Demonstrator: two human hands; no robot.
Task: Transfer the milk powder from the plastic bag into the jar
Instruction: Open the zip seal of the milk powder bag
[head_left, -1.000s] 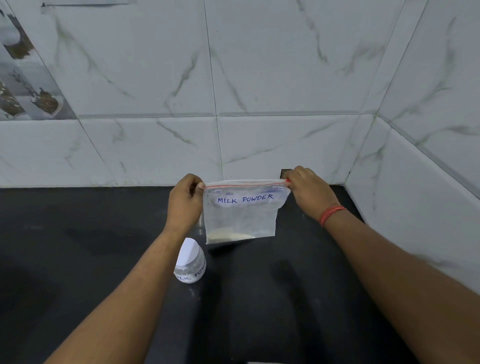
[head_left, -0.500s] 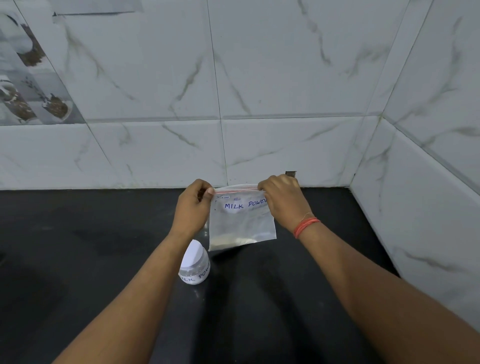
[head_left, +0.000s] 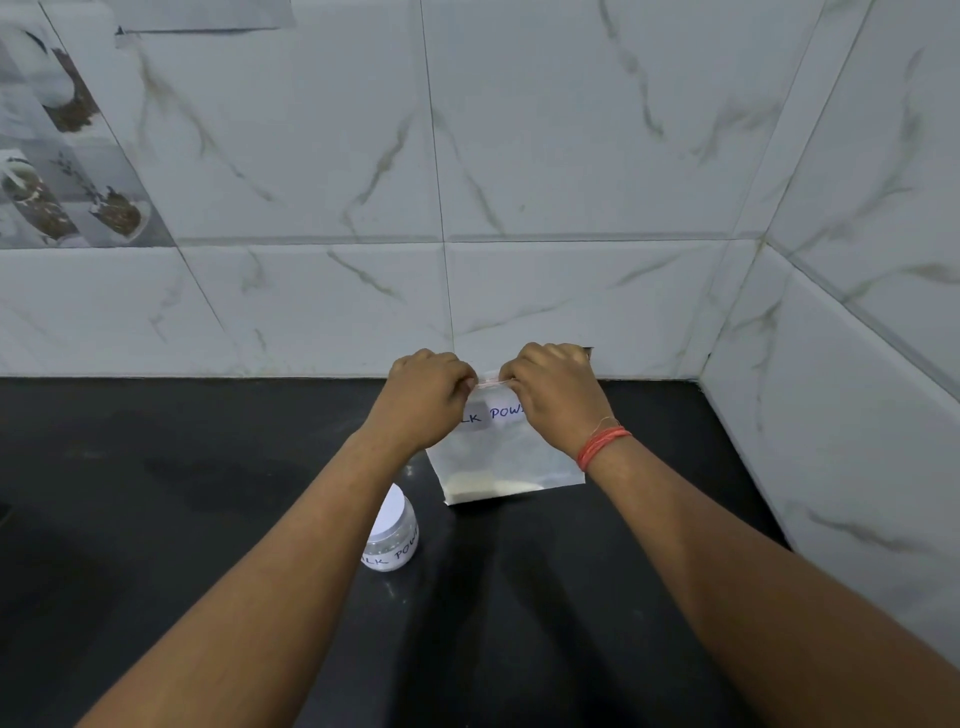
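Observation:
A clear zip plastic bag (head_left: 506, 457) with a handwritten "MILK POWDER" label hangs upright above the black counter, a little pale powder settled along its bottom edge. My left hand (head_left: 423, 397) and my right hand (head_left: 556, 395) both pinch the red zip strip at the bag's top, close together near its middle. A small clear jar (head_left: 396, 538) with a white lid and a label stands on the counter below my left forearm, partly hidden by it.
The black counter (head_left: 156, 493) runs to a marble-tiled back wall (head_left: 519, 182) and a side wall (head_left: 857, 389) on the right, forming a corner. Decorative picture tiles (head_left: 57, 171) are at the upper left.
My right hand slid left along the bag's top from its right corner toward my left hand; the two hands now nearly meet at the zip's middle.

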